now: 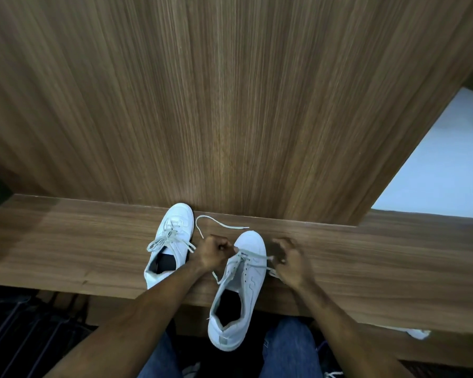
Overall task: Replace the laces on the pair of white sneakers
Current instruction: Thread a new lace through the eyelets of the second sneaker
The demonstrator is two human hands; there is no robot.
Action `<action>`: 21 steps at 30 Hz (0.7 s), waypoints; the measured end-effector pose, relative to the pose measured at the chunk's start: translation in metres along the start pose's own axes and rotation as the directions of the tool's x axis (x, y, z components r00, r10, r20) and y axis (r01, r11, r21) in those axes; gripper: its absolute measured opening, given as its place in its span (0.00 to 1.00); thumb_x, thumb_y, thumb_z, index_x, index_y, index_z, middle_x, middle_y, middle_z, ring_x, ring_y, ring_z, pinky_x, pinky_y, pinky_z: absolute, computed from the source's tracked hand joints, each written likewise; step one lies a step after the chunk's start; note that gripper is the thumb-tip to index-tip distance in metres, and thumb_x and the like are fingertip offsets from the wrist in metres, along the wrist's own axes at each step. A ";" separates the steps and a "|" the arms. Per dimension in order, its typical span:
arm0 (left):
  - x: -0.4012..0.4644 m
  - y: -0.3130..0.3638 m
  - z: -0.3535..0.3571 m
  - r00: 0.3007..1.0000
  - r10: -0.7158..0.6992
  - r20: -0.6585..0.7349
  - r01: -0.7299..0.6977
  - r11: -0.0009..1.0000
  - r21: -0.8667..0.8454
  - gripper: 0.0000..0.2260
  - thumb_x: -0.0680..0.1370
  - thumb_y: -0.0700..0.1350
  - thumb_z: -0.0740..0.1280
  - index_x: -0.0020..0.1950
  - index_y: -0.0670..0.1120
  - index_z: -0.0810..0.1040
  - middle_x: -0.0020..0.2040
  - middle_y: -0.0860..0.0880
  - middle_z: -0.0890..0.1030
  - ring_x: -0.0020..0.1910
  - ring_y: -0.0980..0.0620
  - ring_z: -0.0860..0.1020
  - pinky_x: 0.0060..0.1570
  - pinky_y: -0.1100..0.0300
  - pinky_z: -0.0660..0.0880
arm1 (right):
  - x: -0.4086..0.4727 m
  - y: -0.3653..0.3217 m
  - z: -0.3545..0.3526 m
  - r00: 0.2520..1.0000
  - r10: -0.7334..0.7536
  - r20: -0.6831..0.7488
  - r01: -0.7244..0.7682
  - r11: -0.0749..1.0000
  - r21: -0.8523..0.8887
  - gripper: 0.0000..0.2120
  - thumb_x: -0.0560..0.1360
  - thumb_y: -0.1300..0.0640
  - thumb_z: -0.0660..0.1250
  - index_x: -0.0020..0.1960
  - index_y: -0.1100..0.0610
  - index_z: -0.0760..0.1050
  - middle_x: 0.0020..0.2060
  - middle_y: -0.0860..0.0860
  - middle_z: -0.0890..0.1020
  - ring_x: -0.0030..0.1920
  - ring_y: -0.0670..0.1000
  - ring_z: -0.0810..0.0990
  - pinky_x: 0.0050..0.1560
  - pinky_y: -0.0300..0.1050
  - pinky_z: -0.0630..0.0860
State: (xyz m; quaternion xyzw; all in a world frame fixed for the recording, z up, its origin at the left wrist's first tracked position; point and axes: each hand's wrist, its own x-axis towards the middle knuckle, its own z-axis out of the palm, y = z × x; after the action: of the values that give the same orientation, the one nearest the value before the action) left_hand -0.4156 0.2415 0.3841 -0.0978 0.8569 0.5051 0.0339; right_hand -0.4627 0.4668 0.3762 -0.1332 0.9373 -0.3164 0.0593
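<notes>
Two white sneakers stand on a wooden ledge (66, 241). The left sneaker (171, 242) sits near the back panel with its lace (164, 238) threaded and loosely looped. The right sneaker (241, 290) lies nearer me, its heel hanging over the ledge's front edge. My left hand (213, 252) grips one end of that shoe's pale lace (253, 257) at its left side, and the free end (219, 223) trails behind in a loop. My right hand (291, 261) pinches the other lace end just right of the shoe.
A tall wood-grain panel (230, 105) rises behind the ledge. White floor (434, 165) shows at the right. My jeans-clad knees (290, 350) are below the ledge. A white object (418, 333) pokes out under the ledge's right edge. Dark slatted flooring (25, 336) lies at lower left.
</notes>
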 end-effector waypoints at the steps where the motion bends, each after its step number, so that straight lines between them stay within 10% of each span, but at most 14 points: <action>1: 0.000 0.004 0.005 1.000 0.014 0.021 -0.014 1.000 0.005 0.10 0.74 0.46 0.73 0.33 0.51 0.80 0.29 0.53 0.76 0.31 0.59 0.70 0.37 0.60 0.69 | -0.002 -0.010 0.006 0.994 -0.099 0.054 0.097 0.995 0.031 0.21 0.73 0.59 0.67 0.66 0.52 0.75 0.62 0.50 0.76 0.61 0.51 0.75 0.59 0.38 0.69; 5: -0.002 0.016 0.018 0.999 0.037 0.037 -0.038 0.999 0.014 0.06 0.75 0.39 0.71 0.39 0.38 0.83 0.29 0.53 0.76 0.27 0.65 0.71 0.34 0.66 0.67 | -0.003 -0.033 0.030 0.957 -0.252 0.145 0.235 0.964 0.127 0.12 0.74 0.56 0.63 0.55 0.51 0.80 0.50 0.48 0.83 0.53 0.51 0.80 0.53 0.49 0.76; 13: -0.023 -0.005 0.016 0.994 -0.070 0.088 0.053 0.982 0.183 0.05 0.72 0.42 0.73 0.45 0.46 0.80 0.35 0.55 0.75 0.33 0.62 0.71 0.31 0.74 0.66 | -0.006 -0.016 0.028 0.987 0.076 0.143 -0.103 0.976 0.190 0.17 0.73 0.62 0.61 0.54 0.51 0.83 0.44 0.47 0.85 0.47 0.48 0.82 0.52 0.43 0.77; 17: -0.023 -0.013 0.014 0.991 -0.130 0.020 0.124 0.975 0.186 0.19 0.74 0.40 0.69 0.24 0.49 0.68 0.24 0.55 0.68 0.27 0.59 0.67 0.32 0.61 0.65 | -0.011 -0.016 0.030 0.987 0.045 0.151 -0.077 0.974 0.213 0.09 0.75 0.57 0.66 0.48 0.52 0.85 0.42 0.45 0.86 0.44 0.43 0.82 0.48 0.42 0.77; 21: -0.017 -0.030 0.014 0.984 -0.172 -0.035 0.175 0.976 0.128 0.15 0.66 0.50 0.66 0.27 0.40 0.74 0.25 0.47 0.71 0.28 0.52 0.69 0.33 0.50 0.71 | -0.012 -0.030 0.037 0.990 0.019 0.140 -0.043 0.984 0.171 0.07 0.74 0.55 0.68 0.41 0.51 0.83 0.34 0.44 0.83 0.39 0.45 0.81 0.44 0.45 0.77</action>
State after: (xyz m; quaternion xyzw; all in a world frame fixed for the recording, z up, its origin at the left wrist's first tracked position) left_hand -0.3933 0.2415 0.3544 -0.1760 0.8767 0.4416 0.0740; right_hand -0.4377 0.4264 0.3653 -0.1344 0.9018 -0.3861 0.1401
